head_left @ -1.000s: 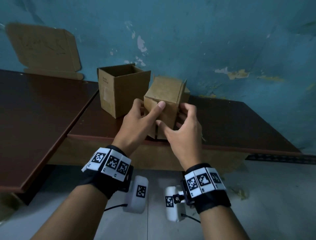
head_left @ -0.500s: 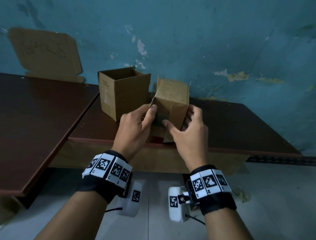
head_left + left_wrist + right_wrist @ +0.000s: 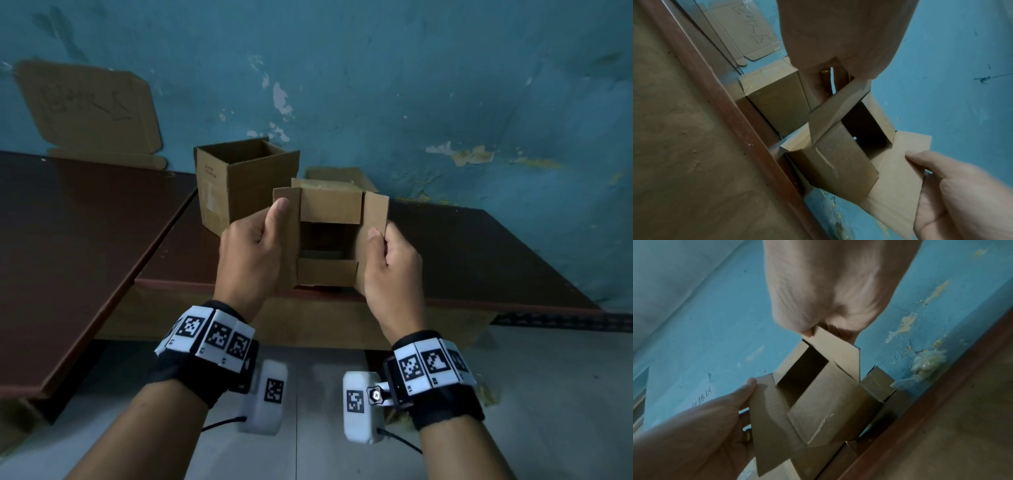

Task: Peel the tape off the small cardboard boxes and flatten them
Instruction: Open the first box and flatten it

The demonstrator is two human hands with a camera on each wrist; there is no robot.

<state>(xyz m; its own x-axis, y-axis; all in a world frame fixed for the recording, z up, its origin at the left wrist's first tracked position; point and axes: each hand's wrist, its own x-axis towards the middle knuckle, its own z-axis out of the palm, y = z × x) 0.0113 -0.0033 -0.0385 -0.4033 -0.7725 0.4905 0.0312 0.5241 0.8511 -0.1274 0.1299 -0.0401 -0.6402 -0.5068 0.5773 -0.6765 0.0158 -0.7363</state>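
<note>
Head cam, centre frame: small brown cardboard box (image 3: 330, 236), flaps open, left hand (image 3: 251, 260) and right hand (image 3: 394, 270) each pinching a side flap.

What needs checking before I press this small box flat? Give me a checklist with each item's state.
1. Left hand grips the left flap of the held box: ok.
2. Right hand grips the right flap: ok.
3. All four near-end flaps folded outward, opening clear: ok.
4. Tape gone from the near end: ok, only a pale torn streak on one flap.
5. Far end untaped and open: cannot tell, hidden.
6. Room on the table to lay it down: ok to the right; the open box stands left.
</note>
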